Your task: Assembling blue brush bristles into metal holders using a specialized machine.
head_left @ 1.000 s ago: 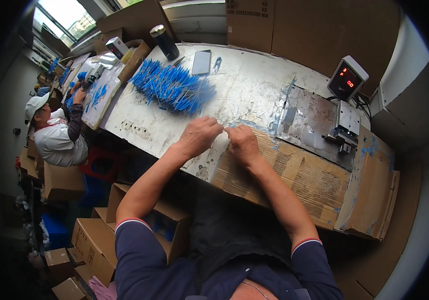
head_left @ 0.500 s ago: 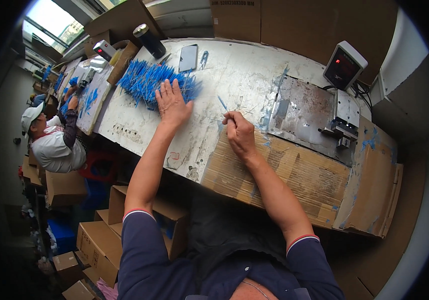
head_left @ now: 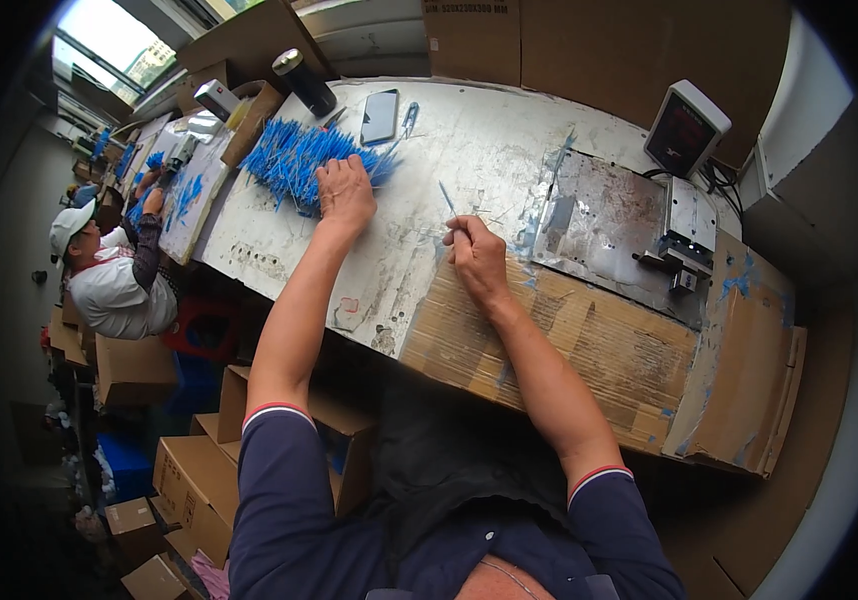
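A thick heap of thin blue strips (head_left: pixel 294 160), their kind too small to make out, lies at the back left of the white worktable. My left hand (head_left: pixel 346 192) is at the heap's right edge, fingers curled in against the strips. Whether it grips any is hidden. Right of it, over the table by the cardboard's edge, my right hand (head_left: pixel 477 255) pinches one slender blue-grey strip (head_left: pixel 446 194) between thumb and fingers. The strip points up and away from me.
A metal plate with a small clamp-like fixture (head_left: pixel 684 255) sits at the right, a display box (head_left: pixel 687 130) behind it. Flattened cardboard (head_left: pixel 559 340) covers the near edge. Phone (head_left: pixel 380 116), dark flask (head_left: pixel 304 82) and cutter (head_left: pixel 410 119) stand or lie behind. A co-worker (head_left: pixel 114 270) works at left.
My left hand's fingers, spread flat on the heap before, have curled in. The right hand keeps the strip, which now stands a little higher.
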Available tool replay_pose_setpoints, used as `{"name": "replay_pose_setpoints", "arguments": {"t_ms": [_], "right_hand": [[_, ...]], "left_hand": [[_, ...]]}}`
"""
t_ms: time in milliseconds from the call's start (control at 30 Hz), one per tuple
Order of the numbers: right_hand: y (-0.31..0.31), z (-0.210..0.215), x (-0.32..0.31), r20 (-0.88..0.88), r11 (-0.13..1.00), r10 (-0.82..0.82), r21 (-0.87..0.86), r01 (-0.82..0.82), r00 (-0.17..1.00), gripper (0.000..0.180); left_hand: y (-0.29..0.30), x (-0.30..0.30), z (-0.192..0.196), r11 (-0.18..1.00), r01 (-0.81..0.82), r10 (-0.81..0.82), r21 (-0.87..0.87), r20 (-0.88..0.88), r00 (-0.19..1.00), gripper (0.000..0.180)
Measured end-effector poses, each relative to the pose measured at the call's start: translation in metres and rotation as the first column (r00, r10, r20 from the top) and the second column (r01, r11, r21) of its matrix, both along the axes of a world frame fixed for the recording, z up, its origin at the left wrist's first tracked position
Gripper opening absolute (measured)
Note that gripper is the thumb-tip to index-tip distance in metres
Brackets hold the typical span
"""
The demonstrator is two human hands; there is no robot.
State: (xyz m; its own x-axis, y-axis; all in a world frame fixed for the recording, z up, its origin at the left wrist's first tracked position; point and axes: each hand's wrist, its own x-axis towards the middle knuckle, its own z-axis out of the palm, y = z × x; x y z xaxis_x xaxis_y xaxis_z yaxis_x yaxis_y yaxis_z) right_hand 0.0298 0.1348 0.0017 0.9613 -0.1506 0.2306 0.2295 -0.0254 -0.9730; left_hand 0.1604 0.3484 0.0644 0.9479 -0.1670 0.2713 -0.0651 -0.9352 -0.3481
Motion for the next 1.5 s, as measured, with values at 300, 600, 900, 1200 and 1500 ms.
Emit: {"name": "replay_pose_setpoints", "arguments": {"t_ms": [300,600,900,1200,1500], "right_hand": [[-0.004,-0.004,0.004,-0.051,1.000,0.014,0.021,-0.013,0.999,0.022],[-0.004,-0.002,0.003,-0.057,0.998,0.032,0.050,-0.029,0.998,0.021],[-0.001,0.004,0.003,-0.093,0.988,0.014,0.158,0.001,0.996,0.023],[-0.006,0.003,0.003,-0.122,0.984,0.031,0.180,-0.009,0.992,0.020],[-0.007,0.006,0.002,-0.168,0.962,0.064,0.274,-0.016,0.984,0.021]], "left_hand": [[0.011,0.029,0.052,0.930,-0.197,0.087,-0.311,-0.336,0.938,0.033],[0.038,0.034,0.055,0.768,-0.164,-0.033,-0.619,-0.294,0.955,0.083],[0.022,0.026,0.067,0.753,-0.027,-0.354,-0.658,-0.438,0.826,0.057],[-0.028,-0.019,0.014,0.895,0.197,-0.368,-0.401,-0.413,0.833,0.032],[-0.007,-0.012,0.043,0.826,0.193,-0.415,-0.529,-0.340,0.844,0.031]]}}
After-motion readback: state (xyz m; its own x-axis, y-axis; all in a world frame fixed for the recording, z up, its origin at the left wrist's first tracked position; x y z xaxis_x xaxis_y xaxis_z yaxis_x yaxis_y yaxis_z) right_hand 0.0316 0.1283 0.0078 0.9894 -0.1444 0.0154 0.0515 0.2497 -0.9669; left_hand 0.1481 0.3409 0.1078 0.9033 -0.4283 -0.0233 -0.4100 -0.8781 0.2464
